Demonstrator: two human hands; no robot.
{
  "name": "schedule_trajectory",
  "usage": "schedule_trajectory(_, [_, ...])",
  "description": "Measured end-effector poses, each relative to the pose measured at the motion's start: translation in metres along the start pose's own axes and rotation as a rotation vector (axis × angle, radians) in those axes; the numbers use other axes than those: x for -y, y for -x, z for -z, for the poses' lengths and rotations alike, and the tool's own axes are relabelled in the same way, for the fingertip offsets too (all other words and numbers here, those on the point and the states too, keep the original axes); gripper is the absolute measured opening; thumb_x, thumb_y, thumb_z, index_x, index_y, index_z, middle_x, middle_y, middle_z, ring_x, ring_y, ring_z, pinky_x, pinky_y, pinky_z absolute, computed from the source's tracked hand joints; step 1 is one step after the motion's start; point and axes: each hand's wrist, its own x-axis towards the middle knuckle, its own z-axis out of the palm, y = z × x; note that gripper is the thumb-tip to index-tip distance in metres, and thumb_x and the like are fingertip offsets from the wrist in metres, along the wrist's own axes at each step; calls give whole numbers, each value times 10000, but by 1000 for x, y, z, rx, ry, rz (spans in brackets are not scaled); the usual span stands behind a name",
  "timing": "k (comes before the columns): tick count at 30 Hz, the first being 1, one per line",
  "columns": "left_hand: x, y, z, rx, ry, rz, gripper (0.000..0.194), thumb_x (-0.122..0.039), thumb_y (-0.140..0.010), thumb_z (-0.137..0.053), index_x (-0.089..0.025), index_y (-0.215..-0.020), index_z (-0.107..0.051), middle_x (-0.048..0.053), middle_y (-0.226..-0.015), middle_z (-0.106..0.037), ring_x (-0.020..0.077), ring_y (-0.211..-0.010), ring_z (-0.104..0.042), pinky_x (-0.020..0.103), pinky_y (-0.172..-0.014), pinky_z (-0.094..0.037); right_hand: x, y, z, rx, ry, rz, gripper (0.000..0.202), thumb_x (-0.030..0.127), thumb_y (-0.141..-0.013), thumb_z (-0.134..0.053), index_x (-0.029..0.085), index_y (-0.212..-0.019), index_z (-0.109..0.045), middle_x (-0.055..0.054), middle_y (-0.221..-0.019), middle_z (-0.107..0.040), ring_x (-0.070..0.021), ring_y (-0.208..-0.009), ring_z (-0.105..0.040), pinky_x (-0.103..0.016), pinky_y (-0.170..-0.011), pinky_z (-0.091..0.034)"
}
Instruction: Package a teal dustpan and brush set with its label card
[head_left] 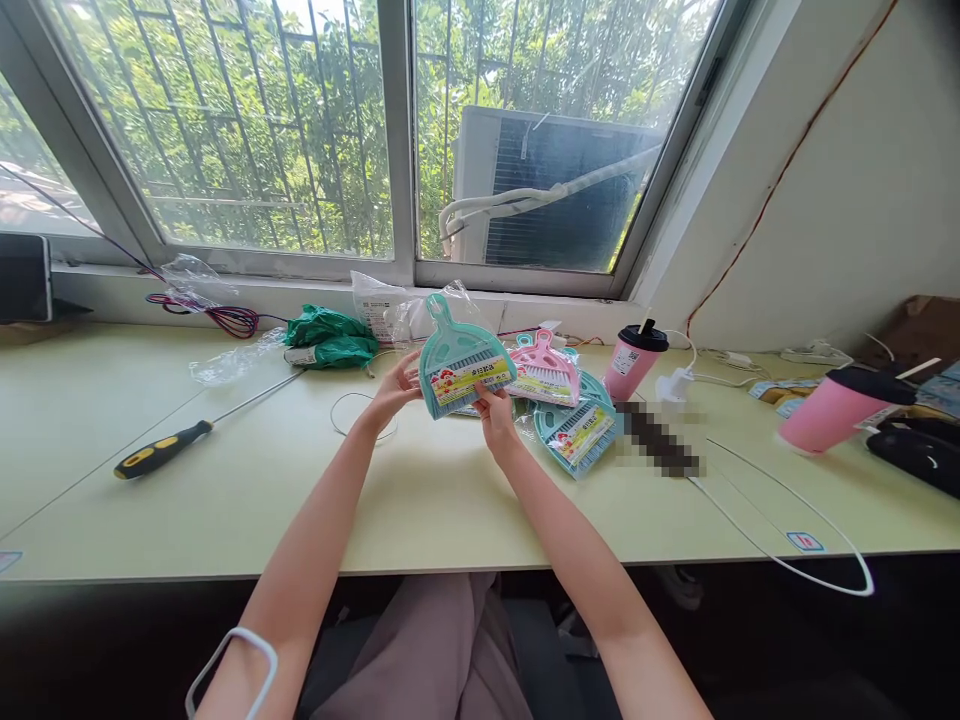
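Raised above the table is a mint-green mini dustpan and brush set (pixel 463 345) with a yellow printed label, its handle pointing up. My left hand (pixel 397 385) grips its left edge, the fingers partly behind it. At the lower right edge, my right hand (pixel 495 410) pinches it near the label. Just to the right, a pink dustpan and brush set (pixel 546 362) in clear wrap lies on the table. Partly under it is another mint-green dustpan set (pixel 579 440) with a similar label.
A screwdriver (pixel 169 448) lies left, near a green plastic bag (pixel 330 340) and crumpled clear plastic (pixel 236 360). Right are a pink cup (pixel 634 362), a tilted pink cup (pixel 836 410), a white charger (pixel 673 385) and a looped white cable (pixel 817 585). The window (pixel 405 150) stands behind.
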Motion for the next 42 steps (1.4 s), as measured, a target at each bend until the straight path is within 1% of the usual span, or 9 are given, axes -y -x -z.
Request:
schedule_trajectory(4, [-4, 6, 2, 55, 35, 56, 1070, -408, -642, -856, -265, -1549, -307, 155, -1296, -657, 322, -1136, -661, 408, -892, -559, 0, 2, -2, 27, -9, -10, 397, 253, -680, -779, 213, -1056, -658, -41, -1066, -748, -225, -1030, -700, -334, -858, -614])
schedule_trajectory(9, [-8, 8, 6, 113, 41, 80, 950, -387, -655, -856, -246, -1492, -429, 154, -1323, -646, 330, -1173, -641, 401, -923, -543, 1, 5, -6, 27, -4, -22, 372, 249, -696, -767, 208, -1050, -659, -44, -1077, -749, -224, -1028, -700, -329, -853, -612])
schedule_trajectory(14, [-12, 10, 12, 176, 63, 109, 914, -350, -666, -857, -249, -1478, -449, 152, -1344, -633, 334, -1220, -610, 412, -972, -518, 0, 7, -7, 51, -51, -27, 406, 272, -668, -813, 196, -1038, -666, -49, -1042, -758, -227, -1002, -711, -339, -838, -615])
schedule_trajectory(21, [-17, 15, 14, 387, 108, 190, 882, -337, -676, -837, -287, -1471, -460, 149, -1408, -586, 361, -1294, -544, 455, -981, -506, 2, 2, -4, 41, -96, 8, 430, 254, -650, -833, 205, -1049, -680, -40, -1028, -764, -224, -981, -720, -361, -858, -620])
schedule_trajectory(25, [-11, 10, -4, 265, 92, 177, 790, -461, -724, -791, -258, -1433, -509, 152, -1404, -590, 351, -1269, -561, 452, -989, -489, 5, -1, -2, 12, -85, 10, 412, 242, -659, -826, 201, -1042, -681, -42, -1001, -768, -219, -968, -722, -362, -859, -620])
schedule_trajectory(28, [-3, 5, -17, 125, 41, 179, 713, -458, -722, -793, -213, -1358, -583, 144, -1354, -631, 341, -1244, -576, 458, -1035, -453, 4, -2, -1, -11, -72, -27, 386, 218, -653, -823, 191, -1011, -681, -37, -963, -769, -210, -939, -725, -349, -849, -617])
schedule_trajectory(30, [1, 4, -21, 80, 27, 182, 695, -450, -701, -805, -198, -1320, -615, 139, -1319, -655, 344, -1229, -584, 468, -1048, -441, 4, -2, -1, -17, -59, -56, 350, 212, -670, -805, 188, -994, -678, -32, -943, -768, -201, -923, -726, -341, -844, -614])
schedule_trajectory(37, [4, 4, -19, 54, 11, 206, 691, -450, -663, -811, -180, -1276, -640, 139, -1264, -686, 348, -1182, -616, 489, -1029, -457, 6, -5, 1, -59, -110, -143, 233, 372, -863, -624, 218, -1034, -660, 8, -887, -752, -162, -816, -730, -313, -775, -619])
schedule_trajectory(42, [4, 3, -25, 88, -21, 182, 652, -468, -654, -828, -170, -1211, -665, 131, -1236, -704, 348, -1212, -604, 474, -1051, -457, 5, -10, 3, -237, -148, -177, 171, 284, -907, -590, 205, -1042, -659, 20, -844, -746, -129, -733, -715, -272, -752, -615])
